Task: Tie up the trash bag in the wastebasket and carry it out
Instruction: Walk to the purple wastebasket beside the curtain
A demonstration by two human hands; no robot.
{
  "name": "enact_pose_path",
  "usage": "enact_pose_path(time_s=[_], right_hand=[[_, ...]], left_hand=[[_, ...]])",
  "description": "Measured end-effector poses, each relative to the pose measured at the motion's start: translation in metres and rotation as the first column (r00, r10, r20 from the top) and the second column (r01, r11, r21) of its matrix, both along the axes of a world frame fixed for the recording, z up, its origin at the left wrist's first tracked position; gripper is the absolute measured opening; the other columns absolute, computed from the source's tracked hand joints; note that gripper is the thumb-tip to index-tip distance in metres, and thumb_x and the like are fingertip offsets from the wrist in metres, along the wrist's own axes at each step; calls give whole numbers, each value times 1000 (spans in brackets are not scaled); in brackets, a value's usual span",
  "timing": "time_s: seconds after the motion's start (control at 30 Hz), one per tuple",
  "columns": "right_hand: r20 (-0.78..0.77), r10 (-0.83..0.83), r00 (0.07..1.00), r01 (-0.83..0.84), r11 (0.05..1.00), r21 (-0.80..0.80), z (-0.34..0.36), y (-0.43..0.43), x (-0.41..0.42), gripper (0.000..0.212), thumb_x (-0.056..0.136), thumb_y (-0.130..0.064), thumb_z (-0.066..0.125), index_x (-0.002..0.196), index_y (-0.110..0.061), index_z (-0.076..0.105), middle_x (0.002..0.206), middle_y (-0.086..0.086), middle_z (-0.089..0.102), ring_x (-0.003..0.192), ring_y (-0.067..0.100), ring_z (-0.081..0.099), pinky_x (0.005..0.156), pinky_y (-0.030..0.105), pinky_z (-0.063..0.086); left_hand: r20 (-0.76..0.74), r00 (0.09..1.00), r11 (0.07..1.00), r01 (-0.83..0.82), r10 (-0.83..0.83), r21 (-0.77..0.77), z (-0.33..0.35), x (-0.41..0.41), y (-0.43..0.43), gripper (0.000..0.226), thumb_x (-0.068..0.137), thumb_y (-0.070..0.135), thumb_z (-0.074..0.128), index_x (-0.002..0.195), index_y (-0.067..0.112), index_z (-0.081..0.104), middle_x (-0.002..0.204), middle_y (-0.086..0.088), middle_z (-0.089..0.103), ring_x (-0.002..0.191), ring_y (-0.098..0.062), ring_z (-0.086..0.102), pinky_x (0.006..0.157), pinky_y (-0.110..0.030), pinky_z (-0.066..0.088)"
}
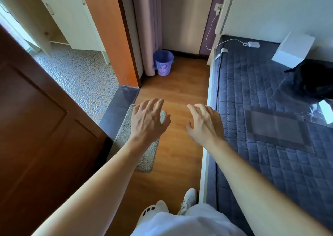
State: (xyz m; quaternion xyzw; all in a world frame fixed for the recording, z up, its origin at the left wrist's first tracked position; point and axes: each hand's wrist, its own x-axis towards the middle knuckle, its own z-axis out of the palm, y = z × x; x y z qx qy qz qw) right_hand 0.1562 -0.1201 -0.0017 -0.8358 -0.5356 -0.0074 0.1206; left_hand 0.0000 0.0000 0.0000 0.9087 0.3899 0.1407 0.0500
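A purple plastic wastebasket (163, 63) stands on the wooden floor at the far end of the room, beside a curtain. A bluish trash bag (155, 65) lines it, with its edge folded over the rim. My left hand (148, 121) and my right hand (204, 122) are stretched out in front of me, palms down, fingers apart and holding nothing. Both hands are well short of the wastebasket, with open floor between.
A bed with a dark blue quilt (270, 127) runs along the right, carrying a black bag (313, 79), a white box (293, 50) and a charger (252, 44). A brown door (41, 127) stands open at left onto a pebble-tiled floor (81, 77). A grey mat (142, 145) lies by the threshold.
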Motion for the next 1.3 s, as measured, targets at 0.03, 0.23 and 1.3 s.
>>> enact_pose_path(time_s=[0.03, 0.23, 1.3], right_hand=[[-5, 5, 1000, -5, 1000, -3, 0, 1, 2, 52, 83, -32, 59, 132, -15, 55, 119, 9, 62, 108, 31, 59, 93, 48, 48], [3, -15, 1000, 15, 1000, 15, -4, 14, 22, 51, 82, -32, 58, 131, -15, 56, 119, 8, 63, 108, 30, 59, 92, 48, 48], [-88, -50, 995, 56, 996, 68, -21, 179, 321, 53, 81, -34, 55, 131, -17, 57, 119, 7, 63, 108, 29, 60, 94, 45, 46]], left_hand=[[-1, 1000, 1000, 8, -8, -13, 1, 1, 2, 61, 89, 59, 42, 137, 23, 47, 138, 1, 58, 123, -25, 54, 98, -43, 44], [-5, 1000, 1000, 9, -9, -7, -12, 21, 17, 62, 89, 60, 41, 138, 24, 46, 139, 1, 57, 124, -26, 53, 99, -44, 43], [-56, 998, 1000, -8, 9, 25, -4, 316, 172, 59, 85, 58, 46, 134, 25, 50, 137, 2, 58, 124, -23, 55, 97, -41, 44]])
